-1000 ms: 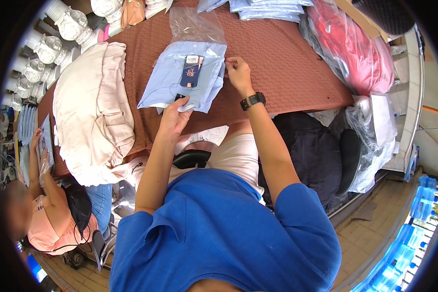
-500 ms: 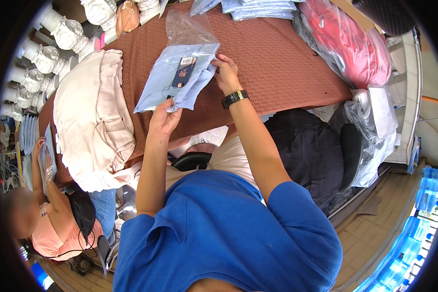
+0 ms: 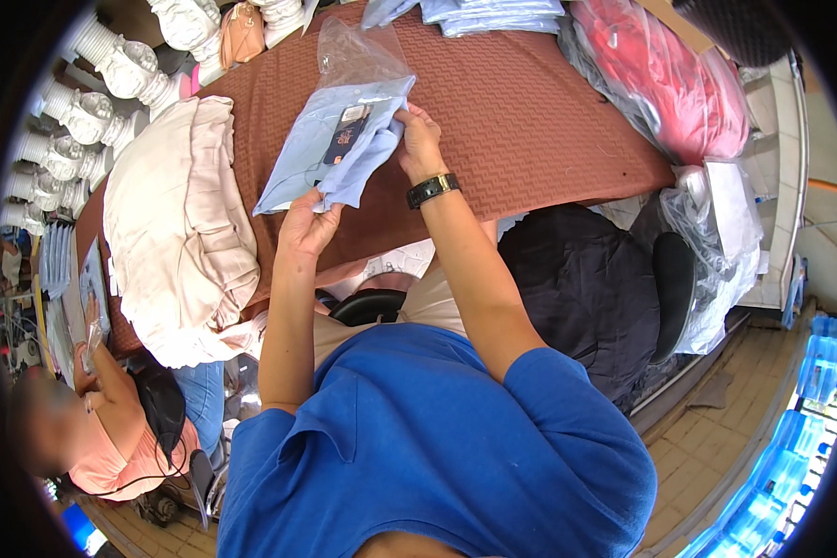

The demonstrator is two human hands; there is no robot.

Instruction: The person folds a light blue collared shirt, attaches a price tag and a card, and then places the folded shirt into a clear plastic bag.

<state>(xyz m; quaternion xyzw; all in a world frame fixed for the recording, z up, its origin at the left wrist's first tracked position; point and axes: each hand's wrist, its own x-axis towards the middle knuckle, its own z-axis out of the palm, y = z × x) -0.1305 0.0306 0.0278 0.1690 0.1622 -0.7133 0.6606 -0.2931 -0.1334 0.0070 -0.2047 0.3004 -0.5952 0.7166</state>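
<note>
A folded light-blue garment (image 3: 299, 139) hangs at a slant above the brown-covered table, with a dark hang tag (image 3: 346, 135) on its upper face. The upper part of a clear plastic bag (image 3: 358, 51) stretches away from its far side. At the near bottom corner, my left hand (image 3: 309, 226) is closed, thumb over the garment's edge. My right hand (image 3: 420, 144) grips the right edge, with some fingertips hidden behind the cloth. How far the bag covers the garment is hard to make out.
Beige cloth (image 3: 181, 223) lies heaped on the brown tablecloth (image 3: 493, 121) at left. Bagged blue garments (image 3: 493, 14) are stacked at the far edge, beside bagged red cloth (image 3: 660, 84). A co-worker (image 3: 121, 418) sits at lower left. A black cushion-like bundle (image 3: 577, 288) is at right.
My right hand has shifted slightly left with the garment's right edge, and the garment tilts more. My left hand has moved a little left. The co-worker's raised arm has come lower.
</note>
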